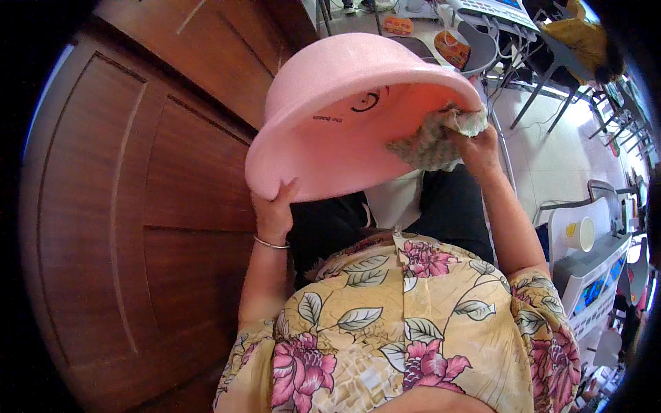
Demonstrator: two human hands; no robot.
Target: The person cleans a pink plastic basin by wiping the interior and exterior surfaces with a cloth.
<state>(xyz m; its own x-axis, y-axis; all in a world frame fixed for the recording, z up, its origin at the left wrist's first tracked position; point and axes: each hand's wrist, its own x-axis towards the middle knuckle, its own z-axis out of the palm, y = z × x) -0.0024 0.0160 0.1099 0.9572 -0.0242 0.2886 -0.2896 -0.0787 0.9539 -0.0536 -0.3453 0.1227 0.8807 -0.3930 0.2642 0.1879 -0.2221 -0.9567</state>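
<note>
Here's the pink basin (pixel 327 69), held up in front of the wearer, tipped so that I'm looking into its mouth, dark print showing on the inner wall. Over on the right, a checked grey-green cloth (pixel 430 144) lies bunched against the inside, close to the rim. The right hand (pixel 480 153) has that cloth clutched at the rim; I can't make out every finger. Across on the left, the left hand (pixel 277 210) grips the rim, thumb inside, the other fingers hidden from me behind it, a bangle (pixel 271 242) on the wrist. Below the basin I see dark trousers (pixel 451 206) and a yellow floral shirt (pixel 375 303). Left, brown wooden panels (pixel 186 165); right, a paper cup (pixel 584 234) near a white machine with a screen (pixel 599 283).
</note>
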